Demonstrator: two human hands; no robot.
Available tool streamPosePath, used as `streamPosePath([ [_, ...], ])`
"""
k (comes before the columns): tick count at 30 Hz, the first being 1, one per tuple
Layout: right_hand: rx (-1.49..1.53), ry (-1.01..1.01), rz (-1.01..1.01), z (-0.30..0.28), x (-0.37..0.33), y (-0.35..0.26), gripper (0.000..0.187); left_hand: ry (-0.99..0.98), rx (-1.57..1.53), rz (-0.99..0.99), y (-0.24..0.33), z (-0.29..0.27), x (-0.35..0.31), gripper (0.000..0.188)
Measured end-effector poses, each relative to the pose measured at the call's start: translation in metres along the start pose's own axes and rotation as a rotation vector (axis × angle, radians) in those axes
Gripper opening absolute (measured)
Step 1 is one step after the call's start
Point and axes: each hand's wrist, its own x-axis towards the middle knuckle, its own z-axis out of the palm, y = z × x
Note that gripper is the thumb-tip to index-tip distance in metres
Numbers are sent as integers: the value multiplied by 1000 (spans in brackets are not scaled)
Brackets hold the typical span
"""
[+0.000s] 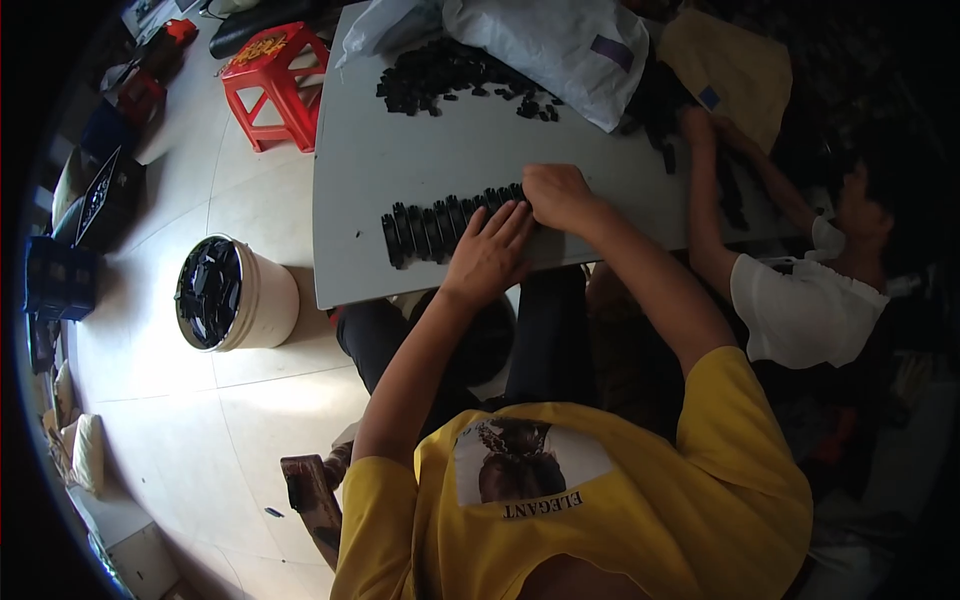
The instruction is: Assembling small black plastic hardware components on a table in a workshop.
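Note:
A row of ribbed black plastic pieces (pixel 432 228) stands side by side near the front edge of the grey table (pixel 350 170). My left hand (pixel 490 250) lies over the right part of this row, its fingers stretched out flat on the pieces. At the row's right end my right hand (pixel 555 197) is closed in a fist, knuckles up. Whatever its fingers hold, if anything, is hidden beneath the hand. Farther back on the table lies a loose heap of small black pieces (pixel 430 75).
White plastic bags (pixel 550 50) and a brown paper bag (pixel 730 70) rest at the back. On the right, a person in a white top (pixel 800 305) handles black pieces. Left of the table stand a red stool (pixel 270 85) and a white bucket (pixel 270 300) of black parts.

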Motion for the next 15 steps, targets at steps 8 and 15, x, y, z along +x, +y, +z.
streamPosePath([
  [8,402,279,-20,23,-14,26,8,3,13,3,4,-3,0,65],
  [15,168,146,9,16,-11,16,7,-7,-26,-13,5,-6,3,63],
])
